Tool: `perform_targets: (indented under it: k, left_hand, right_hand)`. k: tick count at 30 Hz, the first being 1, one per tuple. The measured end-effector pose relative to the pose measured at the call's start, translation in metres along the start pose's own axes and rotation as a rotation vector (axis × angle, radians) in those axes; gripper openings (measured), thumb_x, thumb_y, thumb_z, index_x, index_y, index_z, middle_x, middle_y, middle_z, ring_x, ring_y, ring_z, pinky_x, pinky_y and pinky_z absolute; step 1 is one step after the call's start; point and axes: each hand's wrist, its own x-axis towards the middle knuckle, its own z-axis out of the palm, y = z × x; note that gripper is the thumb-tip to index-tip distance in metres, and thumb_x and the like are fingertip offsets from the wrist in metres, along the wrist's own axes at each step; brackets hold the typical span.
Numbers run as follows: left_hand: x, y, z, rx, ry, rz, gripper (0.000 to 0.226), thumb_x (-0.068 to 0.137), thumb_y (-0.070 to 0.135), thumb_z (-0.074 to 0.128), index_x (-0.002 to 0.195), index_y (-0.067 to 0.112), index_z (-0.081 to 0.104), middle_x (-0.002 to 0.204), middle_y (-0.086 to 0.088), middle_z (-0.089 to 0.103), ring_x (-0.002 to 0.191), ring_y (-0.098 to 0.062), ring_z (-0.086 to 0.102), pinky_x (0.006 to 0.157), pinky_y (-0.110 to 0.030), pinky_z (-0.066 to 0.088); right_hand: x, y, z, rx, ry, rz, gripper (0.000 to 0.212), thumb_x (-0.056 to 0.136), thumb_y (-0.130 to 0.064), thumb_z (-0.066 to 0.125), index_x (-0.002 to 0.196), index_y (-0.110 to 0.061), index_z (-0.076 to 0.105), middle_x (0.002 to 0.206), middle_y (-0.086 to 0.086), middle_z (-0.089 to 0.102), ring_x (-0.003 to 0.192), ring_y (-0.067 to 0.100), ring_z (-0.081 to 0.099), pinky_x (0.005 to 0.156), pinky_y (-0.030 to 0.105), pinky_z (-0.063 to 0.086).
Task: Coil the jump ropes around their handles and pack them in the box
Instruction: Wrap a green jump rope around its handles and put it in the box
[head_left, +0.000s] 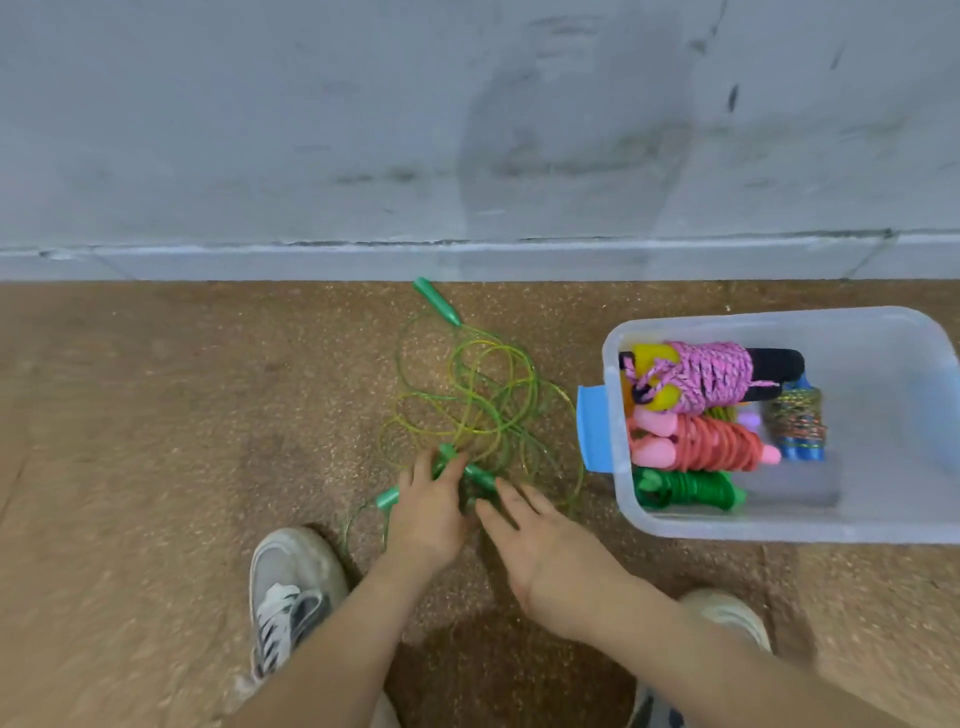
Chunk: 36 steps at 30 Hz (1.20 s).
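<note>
Box (769, 318): clear plastic, on the floor (156, 415) at right; holds four coiled ropes: pink braided rope (714, 376), coral rope (719, 444), dark green rope (691, 488), blue-handled rope (797, 423).
Loose green rope (483, 395): tangled loops on the floor, left of the box.
Far handle (436, 301): flat near the wall, long axis diagonal, cord end pointing down-right.
Left hand (428, 512): fingers (452, 467) curled over the near handle (387, 498).
Right hand (550, 561): fingers (511, 499) straight, holding nothing.

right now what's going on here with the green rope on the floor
A person crouched on the floor is starting on the loose green jump rope, which lies in a tangle. The left hand grips a handle at the near edge of the tangle, and the right hand reaches in beside it with straight fingers. The far handle lies near the wall. Several coiled ropes already sit in the clear box.
</note>
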Motion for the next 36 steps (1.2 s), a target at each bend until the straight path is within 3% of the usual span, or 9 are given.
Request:
perform_targets:
  k: [3,7,12,16,20,27,31,34,36]
  left_hand:
    - [-0.001,-0.003,-0.001,0.204,-0.011,0.012,0.062,0.084,0.043,0.062,0.139,0.045,0.032,0.14,-0.006,0.031,0.13,-0.029,0.028,0.1,-0.053,0.036]
    - [0.004,-0.018,0.0,0.243,-0.162,-0.035,0.05,0.081,0.056,0.063,0.126,0.037,0.054,0.131,-0.006,0.043,0.127,-0.029,0.035,0.099,-0.048,0.038]
    - [-0.019,-0.034,-0.043,-0.595,-0.305,-0.071,0.027,0.078,0.047,0.073,0.079,0.02,0.071,0.053,0.011,0.056,0.05,-0.005,0.049,0.048,-0.018,0.035]
    - [-0.047,-0.049,-0.129,-0.76,-0.232,-0.007,0.025,0.08,0.046,0.067,0.081,0.024,0.077,0.058,0.016,0.063,0.053,0.005,0.053,0.059,-0.021,0.039]
    - [-0.086,-0.058,-0.217,-0.483,-0.009,0.054,0.022,0.091,0.027,0.062,0.071,0.024,0.07,0.05,0.019,0.058,0.048,0.008,0.049,0.059,-0.019,0.039]
    - [-0.206,-0.049,-0.349,-0.203,0.438,0.273,0.025,0.097,0.027,0.047,0.075,0.019,0.057,0.074,0.004,0.067,0.057,-0.012,0.062,0.06,-0.029,0.046]
    - [-0.279,-0.048,-0.4,-0.301,0.697,0.373,0.023,0.097,0.027,0.048,0.079,0.019,0.059,0.063,0.004,0.064,0.048,-0.006,0.044,0.054,-0.025,0.04]
    - [-0.318,-0.043,-0.417,-0.634,0.627,0.481,0.025,0.099,0.024,0.049,0.079,0.014,0.061,0.052,0.001,0.054,0.046,-0.013,0.034,0.044,-0.02,0.03]
    - [-0.331,-0.039,-0.42,-0.868,0.587,0.571,0.026,0.099,0.022,0.048,0.08,0.011,0.061,0.051,-0.001,0.046,0.047,-0.013,0.032,0.043,-0.017,0.027]
  right_hand:
    - [0.011,0.007,0.02,-0.086,-0.21,0.141,0.086,0.089,-0.002,0.052,0.153,-0.029,0.001,0.16,0.006,-0.014,0.148,0.03,-0.007,0.11,0.052,0.029]
    - [0.011,0.019,0.033,-0.15,-0.16,0.172,0.069,0.085,0.002,0.053,0.144,-0.02,0.024,0.141,0.013,0.033,0.131,0.034,0.032,0.094,0.044,0.046]
    - [0.021,0.0,-0.017,0.451,0.17,0.208,0.01,0.09,-0.019,0.058,0.098,-0.024,0.059,0.071,-0.008,0.058,0.062,0.005,0.055,0.062,0.028,0.042]
    - [0.008,-0.031,-0.125,0.854,0.232,0.101,0.012,0.095,-0.007,0.053,0.098,-0.017,0.059,0.054,-0.002,0.056,0.041,0.003,0.042,0.046,0.019,0.034]
    - [-0.031,-0.067,-0.225,0.811,0.155,-0.03,0.018,0.095,0.001,0.047,0.103,-0.006,0.062,0.053,0.008,0.052,0.036,0.007,0.038,0.04,0.015,0.032]
    - [-0.089,-0.154,-0.287,0.016,-0.172,-0.079,0.029,0.089,-0.007,0.041,0.112,-0.013,0.057,0.069,0.0,0.07,0.058,0.015,0.065,0.061,0.021,0.047]
    - [-0.107,-0.19,-0.297,-0.566,0.055,0.005,0.048,0.091,-0.03,0.052,0.138,-0.022,0.044,0.135,0.002,0.054,0.121,0.022,0.052,0.094,0.031,0.044]
    - [-0.116,-0.227,-0.304,-0.011,0.356,-0.224,0.075,0.085,-0.035,0.067,0.148,-0.028,0.026,0.152,-0.006,0.033,0.138,0.015,0.035,0.11,0.032,0.032]
    - [-0.119,-0.258,-0.307,0.539,0.266,-0.37,0.067,0.083,-0.031,0.074,0.14,-0.03,0.039,0.14,-0.007,0.051,0.129,0.007,0.047,0.108,0.03,0.037]
